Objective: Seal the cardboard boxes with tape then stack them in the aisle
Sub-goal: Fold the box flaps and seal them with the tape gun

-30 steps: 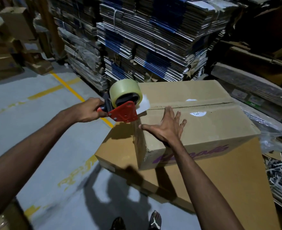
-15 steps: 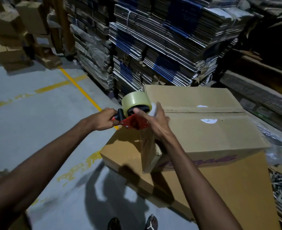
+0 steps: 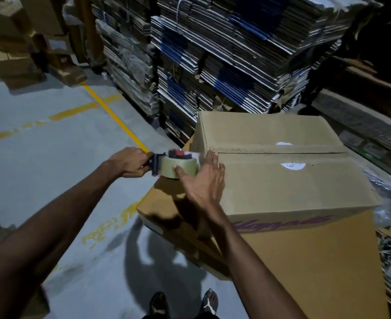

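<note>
The tape dispenser (image 3: pixel 175 165) has tipped flat at the box (image 3: pixel 282 180) edge, left hand (image 3: pixel 130 162) gripping its handle, right hand (image 3: pixel 203 183) open against it.

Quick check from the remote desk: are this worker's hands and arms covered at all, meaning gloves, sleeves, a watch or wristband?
No covering shows. The left hand and right hand are bare, with no gloves, rings, watch or wristband visible. Both forearms are bare to the frame edge, so no sleeve is in view. Nothing is taped or strapped to either wrist.

Bare forearms without sleeves; dark sandals (image 3: pixel 209 302) with a white leaping-cat logo on the feet.
</note>
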A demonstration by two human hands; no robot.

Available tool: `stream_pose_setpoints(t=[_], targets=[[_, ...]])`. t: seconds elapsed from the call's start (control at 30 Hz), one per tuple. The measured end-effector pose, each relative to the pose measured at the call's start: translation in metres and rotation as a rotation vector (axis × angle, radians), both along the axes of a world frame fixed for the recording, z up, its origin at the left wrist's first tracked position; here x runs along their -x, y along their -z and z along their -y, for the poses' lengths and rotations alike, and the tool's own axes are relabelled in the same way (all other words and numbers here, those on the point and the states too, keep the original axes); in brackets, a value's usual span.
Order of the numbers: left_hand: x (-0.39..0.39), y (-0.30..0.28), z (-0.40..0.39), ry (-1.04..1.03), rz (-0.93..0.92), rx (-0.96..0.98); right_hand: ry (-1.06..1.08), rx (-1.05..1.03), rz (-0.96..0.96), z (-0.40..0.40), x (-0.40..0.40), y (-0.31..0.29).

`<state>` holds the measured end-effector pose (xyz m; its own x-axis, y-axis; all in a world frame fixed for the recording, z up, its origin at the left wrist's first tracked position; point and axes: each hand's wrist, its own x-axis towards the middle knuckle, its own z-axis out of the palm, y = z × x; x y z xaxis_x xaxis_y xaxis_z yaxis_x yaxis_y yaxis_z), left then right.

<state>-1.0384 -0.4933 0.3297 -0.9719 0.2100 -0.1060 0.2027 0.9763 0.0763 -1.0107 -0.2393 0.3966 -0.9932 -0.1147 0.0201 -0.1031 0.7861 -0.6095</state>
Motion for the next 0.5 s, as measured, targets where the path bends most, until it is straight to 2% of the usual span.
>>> stream_pose_setpoints(t=[0.1,0.2,0.4,0.5], targets=[[-0.004,0.018,-0.006,-0.086,0.073,0.151,-0.048,-0.031,0.071,-0.003,0.003,-0.001],[-0.003,0.031,-0.024,-0.167,0.059,0.179,-0.136,-0.082,0.048,-0.010,0.011,0.002],[0.009,0.020,-0.048,-0.370,-0.028,0.061,-0.255,-0.050,-0.010,-0.057,0.032,0.001],[0.012,0.009,-0.065,-0.508,-0.088,-0.100,-0.246,-0.059,-0.050,-0.065,0.037,0.005]])
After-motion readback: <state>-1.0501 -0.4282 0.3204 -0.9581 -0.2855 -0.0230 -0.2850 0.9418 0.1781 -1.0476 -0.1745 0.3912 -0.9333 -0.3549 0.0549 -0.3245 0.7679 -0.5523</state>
